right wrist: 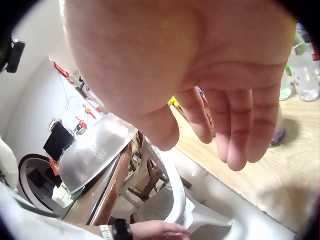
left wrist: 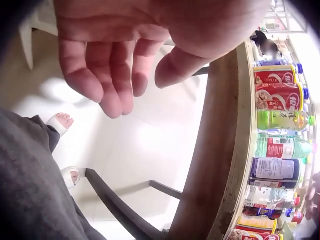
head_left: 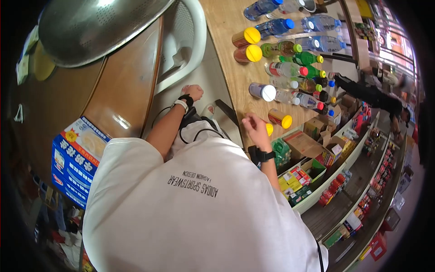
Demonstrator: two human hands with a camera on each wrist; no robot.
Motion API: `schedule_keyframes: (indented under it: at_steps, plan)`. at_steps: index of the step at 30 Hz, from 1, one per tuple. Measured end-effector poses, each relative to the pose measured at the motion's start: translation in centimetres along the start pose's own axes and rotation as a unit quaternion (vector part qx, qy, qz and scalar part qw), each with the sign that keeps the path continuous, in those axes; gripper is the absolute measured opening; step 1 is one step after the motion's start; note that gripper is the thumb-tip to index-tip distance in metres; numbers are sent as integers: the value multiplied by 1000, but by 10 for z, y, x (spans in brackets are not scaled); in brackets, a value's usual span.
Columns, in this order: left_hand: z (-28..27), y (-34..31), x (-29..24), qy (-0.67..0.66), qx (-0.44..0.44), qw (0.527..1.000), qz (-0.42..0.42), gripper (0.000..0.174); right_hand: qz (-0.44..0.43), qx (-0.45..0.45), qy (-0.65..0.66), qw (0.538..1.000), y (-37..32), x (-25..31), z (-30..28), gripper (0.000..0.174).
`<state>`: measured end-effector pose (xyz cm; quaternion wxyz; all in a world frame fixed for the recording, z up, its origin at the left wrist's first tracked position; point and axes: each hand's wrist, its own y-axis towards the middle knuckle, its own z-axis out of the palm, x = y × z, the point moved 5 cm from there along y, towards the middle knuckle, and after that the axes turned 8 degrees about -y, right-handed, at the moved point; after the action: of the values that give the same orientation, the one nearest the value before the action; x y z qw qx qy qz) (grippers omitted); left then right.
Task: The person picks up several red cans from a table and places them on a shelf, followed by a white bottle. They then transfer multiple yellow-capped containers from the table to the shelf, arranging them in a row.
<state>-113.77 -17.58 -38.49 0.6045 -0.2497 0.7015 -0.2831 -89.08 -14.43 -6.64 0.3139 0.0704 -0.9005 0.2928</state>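
Observation:
My left hand (head_left: 192,92) hangs over the floor between the round table and the wooden table, holding nothing. In the left wrist view its fingers (left wrist: 112,80) are loosely bent, with the thumb apart from them. My right hand (head_left: 256,129) is at the near edge of the wooden table (head_left: 235,86), fingers relaxed and nothing in them. Nearest to it are a red can with a yellow lid (head_left: 280,119) and another yellow lid (head_left: 269,129), partly hidden behind the hand. A white-lidded can (head_left: 262,91) stands farther along, before rows of drink bottles (head_left: 285,69).
Two more yellow-lidded cans (head_left: 248,53) stand farther along the wooden table. A white plastic chair (head_left: 192,50) is beside the round brown table (head_left: 131,86), which carries a large metal colander (head_left: 99,31) and a blue carton (head_left: 77,158). Shelves of goods (head_left: 335,186) line the right.

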Motion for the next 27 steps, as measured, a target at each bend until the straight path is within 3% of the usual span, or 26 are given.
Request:
schedule_keyframes:
  at_steps: [1, 4, 7, 9, 12, 14, 15, 16, 18, 21, 24, 27]
  plan:
    - [3, 5, -9, -25, 2, 1000, -3, 21, 53, 10, 73, 996, -10, -16, 11, 25]
    - [8, 8, -51, -46, 24, 999, -8, 17, 87, 22, 97, 991, -30, -43, 40, 26]
    - [10, 10, -77, -24, 49, 998, -9, 19, 67, 28, 123, 990, -26, -43, 49, 26]
    - [12, 12, -79, -20, 57, 998, -5, 20, 46, 21, 104, 993, -9, -30, 44, 26]
    - [14, 14, -69, -34, 58, 998, 14, 20, 55, 37, 296, 953, 33, 41, 10, 26]
    - [14, 5, -65, -36, 60, 997, 29, 20, 55, -7, 338, 940, 70, 74, -14, 30]
    - [12, -1, -63, -28, 57, 998, 22, 20, 18, -101, 163, 981, 110, 74, -36, 38]
    - [5, -11, -63, -25, 47, 998, 14, 20, -28, -188, -20, 982, 152, 83, -54, 46]
    - [-1, -16, -61, -19, 37, 999, 10, 19, -39, -299, -279, 912, 191, 90, -60, 63]
    - [-8, -13, -47, -20, 14, 1000, 13, 18, 86, -146, -346, 923, 225, 87, -51, 73]
    - [-13, -7, -35, -24, -10, 1000, 7, 18, 119, -62, -348, 928, 234, 87, -48, 77]
    - [-20, -17, -43, -14, -9, 1000, -4, 18, -1, -26, -385, 923, 238, 77, -42, 73]
